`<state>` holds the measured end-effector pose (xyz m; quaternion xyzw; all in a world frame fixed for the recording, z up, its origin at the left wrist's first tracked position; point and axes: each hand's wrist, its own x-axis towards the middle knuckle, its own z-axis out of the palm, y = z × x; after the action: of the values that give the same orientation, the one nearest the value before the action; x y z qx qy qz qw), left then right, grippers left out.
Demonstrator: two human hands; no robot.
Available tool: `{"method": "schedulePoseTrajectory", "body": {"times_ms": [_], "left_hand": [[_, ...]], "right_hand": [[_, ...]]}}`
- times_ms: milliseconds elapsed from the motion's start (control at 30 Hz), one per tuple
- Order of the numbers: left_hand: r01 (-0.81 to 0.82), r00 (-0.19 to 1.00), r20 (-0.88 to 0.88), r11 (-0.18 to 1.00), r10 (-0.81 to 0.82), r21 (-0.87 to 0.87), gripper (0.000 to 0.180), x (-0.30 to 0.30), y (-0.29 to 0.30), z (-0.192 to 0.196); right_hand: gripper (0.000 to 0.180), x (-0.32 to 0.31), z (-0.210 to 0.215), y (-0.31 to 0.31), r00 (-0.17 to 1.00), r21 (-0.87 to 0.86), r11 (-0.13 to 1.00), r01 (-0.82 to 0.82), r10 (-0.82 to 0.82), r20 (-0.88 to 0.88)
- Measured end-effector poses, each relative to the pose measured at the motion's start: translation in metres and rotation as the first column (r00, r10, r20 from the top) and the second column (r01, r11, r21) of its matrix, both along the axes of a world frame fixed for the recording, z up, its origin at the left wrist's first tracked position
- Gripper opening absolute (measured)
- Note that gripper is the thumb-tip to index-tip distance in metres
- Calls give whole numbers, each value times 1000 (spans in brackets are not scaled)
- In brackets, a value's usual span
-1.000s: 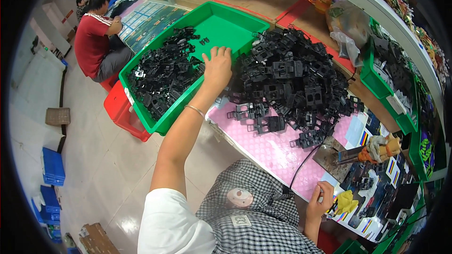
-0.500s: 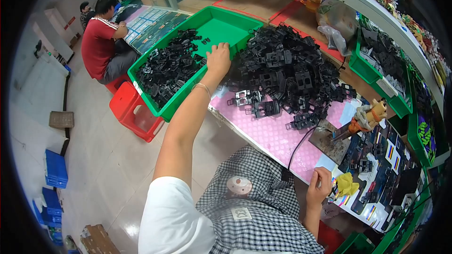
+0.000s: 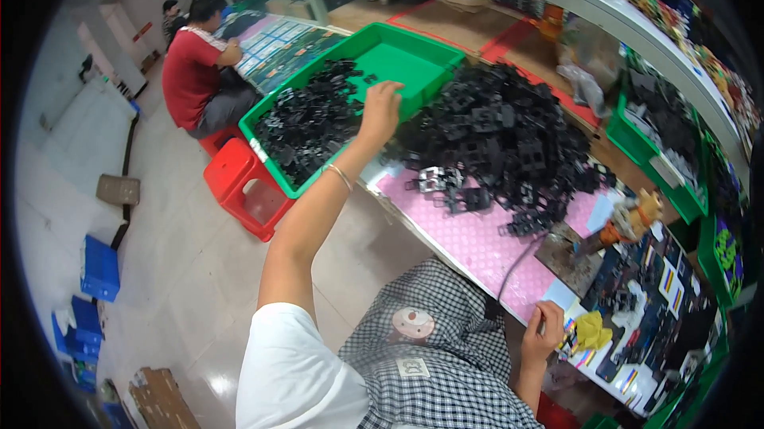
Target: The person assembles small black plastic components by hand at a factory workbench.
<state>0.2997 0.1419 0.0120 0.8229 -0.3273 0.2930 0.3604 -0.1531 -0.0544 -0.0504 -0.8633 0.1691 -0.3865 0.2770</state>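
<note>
My left hand (image 3: 382,111) is above the near rim of a green tray (image 3: 430,83), its bent fingers slightly apart. Nothing shows in them, though motion softens their outline. Small black plastic parts (image 3: 306,122) fill the tray's left portion. To the right of my left hand, a large heap of black plastic frame-like parts (image 3: 501,130) lies on the bench, some of them on a pink patterned sheet (image 3: 458,234). My right hand (image 3: 543,329) is at the bench's front edge, fingers curled inward; whether anything is in them is hidden. Beside it lies a crumpled yellow cloth (image 3: 591,332).
A metal fixture with a wrapped handle (image 3: 637,218) stands on the bench at right. Green bins (image 3: 664,174) with parts line the back right. A red stool (image 3: 247,186) stands on the floor at left, near a seated person in red (image 3: 191,75).
My left hand has drawn back slightly from over the tray toward its near rim and the heap. The whole view has shifted a little. My right hand stays by the bench edge.
</note>
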Motion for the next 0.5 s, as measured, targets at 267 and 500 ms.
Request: {"method": "schedulePoseTrajectory", "body": {"times_ms": [267, 500], "left_hand": [[-156, 985, -51, 971, 167, 179, 32, 79, 79, 15], [-368, 916, -66, 895, 395, 250, 48, 215, 117, -15]], "right_hand": [[8, 8, -3, -2, 997, -104, 995, -11, 3, -75], [8, 19, 0, 10, 989, -209, 976, 62, -88, -118]]}}
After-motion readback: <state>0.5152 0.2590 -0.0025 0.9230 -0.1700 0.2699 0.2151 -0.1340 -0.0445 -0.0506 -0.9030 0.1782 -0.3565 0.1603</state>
